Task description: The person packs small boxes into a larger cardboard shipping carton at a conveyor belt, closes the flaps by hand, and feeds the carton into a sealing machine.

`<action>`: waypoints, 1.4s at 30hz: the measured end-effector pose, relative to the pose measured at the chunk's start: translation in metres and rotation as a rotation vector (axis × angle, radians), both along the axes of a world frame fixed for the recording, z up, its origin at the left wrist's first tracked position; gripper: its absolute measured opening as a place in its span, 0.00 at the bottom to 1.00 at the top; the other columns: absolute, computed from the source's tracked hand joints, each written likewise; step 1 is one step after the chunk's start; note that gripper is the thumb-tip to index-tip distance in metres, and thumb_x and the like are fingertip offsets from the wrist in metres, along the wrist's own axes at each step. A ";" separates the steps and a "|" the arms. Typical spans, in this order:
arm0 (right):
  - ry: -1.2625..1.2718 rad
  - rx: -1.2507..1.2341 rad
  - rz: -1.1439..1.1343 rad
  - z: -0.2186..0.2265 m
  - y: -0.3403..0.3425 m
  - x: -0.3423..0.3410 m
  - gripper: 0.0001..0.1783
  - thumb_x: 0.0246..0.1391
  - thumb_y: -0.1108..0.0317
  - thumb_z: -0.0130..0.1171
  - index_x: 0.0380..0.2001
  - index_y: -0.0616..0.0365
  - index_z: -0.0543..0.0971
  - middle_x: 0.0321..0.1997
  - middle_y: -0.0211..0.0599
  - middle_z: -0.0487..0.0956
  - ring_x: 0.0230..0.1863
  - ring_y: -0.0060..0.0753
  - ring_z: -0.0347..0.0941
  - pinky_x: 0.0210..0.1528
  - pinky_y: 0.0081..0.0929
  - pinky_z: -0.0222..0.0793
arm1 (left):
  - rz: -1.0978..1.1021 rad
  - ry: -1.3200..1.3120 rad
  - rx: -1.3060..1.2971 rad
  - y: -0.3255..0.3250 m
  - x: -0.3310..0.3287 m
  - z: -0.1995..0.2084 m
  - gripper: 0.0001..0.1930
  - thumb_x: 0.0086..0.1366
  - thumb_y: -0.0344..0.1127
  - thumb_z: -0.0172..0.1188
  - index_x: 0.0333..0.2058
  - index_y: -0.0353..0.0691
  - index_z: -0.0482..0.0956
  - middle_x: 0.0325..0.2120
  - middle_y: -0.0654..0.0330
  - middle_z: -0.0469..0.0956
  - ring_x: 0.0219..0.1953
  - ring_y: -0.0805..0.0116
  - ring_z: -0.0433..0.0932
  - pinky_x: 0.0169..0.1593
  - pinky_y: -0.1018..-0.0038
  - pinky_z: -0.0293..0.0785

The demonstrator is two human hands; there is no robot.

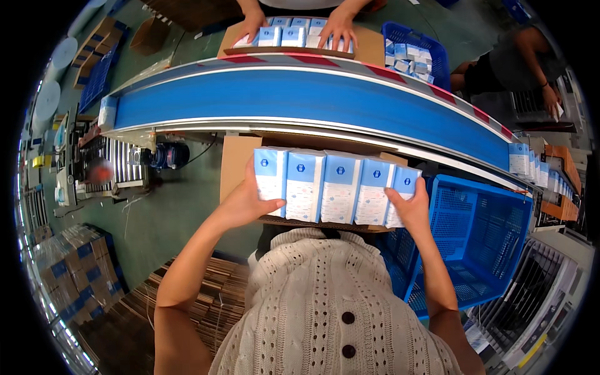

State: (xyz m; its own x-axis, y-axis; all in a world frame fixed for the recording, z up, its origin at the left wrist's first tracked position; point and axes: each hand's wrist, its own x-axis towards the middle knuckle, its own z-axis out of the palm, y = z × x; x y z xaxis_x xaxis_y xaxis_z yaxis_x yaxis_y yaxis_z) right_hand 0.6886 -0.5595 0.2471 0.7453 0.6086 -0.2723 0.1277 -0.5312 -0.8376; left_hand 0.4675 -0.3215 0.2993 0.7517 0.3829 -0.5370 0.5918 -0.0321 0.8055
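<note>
Several blue-and-white tissue packs [339, 187] stand side by side in one row, squeezed between my two hands. My left hand [245, 201] presses the row's left end, its thumb lying across the front of the first pack. At the right end my right hand [411, 206] grips the last pack, thumb on the front. Beneath and behind the row is an open cardboard box [236, 164], its left flap spread out. The packs hide most of the box's inside, so I cannot tell how deep they sit in it.
Beyond the box runs a blue conveyor belt [300, 97]. Across it, a co-worker's hands [337, 28] touch packs in another carton [369, 47]. An open blue crate [478, 244] stands at my right. Flattened cardboard [206, 284] lies stacked at lower left.
</note>
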 end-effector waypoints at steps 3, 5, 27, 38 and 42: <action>-0.046 0.050 -0.023 -0.031 -0.007 -0.014 0.23 0.37 0.61 0.65 0.31 0.65 0.67 0.30 0.47 0.74 0.30 0.36 0.73 0.32 0.27 0.69 | -0.025 -0.025 0.112 -0.002 -0.015 -0.039 0.47 0.46 0.32 0.64 0.56 0.32 0.36 0.52 0.44 0.53 0.56 0.57 0.54 0.56 0.68 0.53; -0.094 0.006 0.024 -0.056 -0.009 -0.024 0.24 0.36 0.59 0.66 0.28 0.66 0.66 0.27 0.47 0.73 0.28 0.39 0.72 0.30 0.29 0.68 | -0.074 -0.036 0.174 0.001 -0.022 -0.065 0.48 0.46 0.33 0.64 0.56 0.32 0.37 0.50 0.45 0.54 0.56 0.57 0.55 0.57 0.67 0.52; -0.331 -1.135 0.862 -0.184 0.118 -0.021 0.20 0.49 0.49 0.48 0.30 0.55 0.79 0.36 0.39 0.77 0.44 0.34 0.71 0.36 0.28 0.69 | -0.507 0.914 0.659 0.027 0.039 -0.264 0.30 0.54 0.54 0.51 0.46 0.33 0.63 0.35 0.50 0.75 0.36 0.61 0.76 0.36 0.70 0.73; -0.238 -0.956 0.723 -0.216 0.112 -0.039 0.28 0.50 0.42 0.40 0.42 0.54 0.71 0.44 0.40 0.72 0.43 0.34 0.70 0.40 0.28 0.64 | -0.852 0.777 0.450 0.004 0.097 -0.239 0.38 0.53 0.67 0.38 0.51 0.39 0.61 0.49 0.52 0.65 0.52 0.56 0.63 0.46 0.49 0.61; -0.457 -0.992 0.624 -0.220 0.088 -0.040 0.20 0.48 0.49 0.49 0.32 0.55 0.76 0.34 0.38 0.76 0.37 0.36 0.72 0.35 0.29 0.65 | -0.704 0.606 0.621 0.001 0.076 -0.268 0.40 0.52 0.68 0.36 0.52 0.38 0.62 0.52 0.50 0.61 0.55 0.52 0.59 0.50 0.44 0.55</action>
State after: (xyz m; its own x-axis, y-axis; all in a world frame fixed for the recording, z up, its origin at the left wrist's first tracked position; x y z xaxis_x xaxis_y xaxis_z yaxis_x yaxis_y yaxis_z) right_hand 0.6485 -0.4717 0.0274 0.5515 0.5722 -0.6070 0.7558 -0.6507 0.0733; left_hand 0.5437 -0.3207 0.0311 0.5852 0.3039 -0.7518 0.5723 -0.8116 0.1174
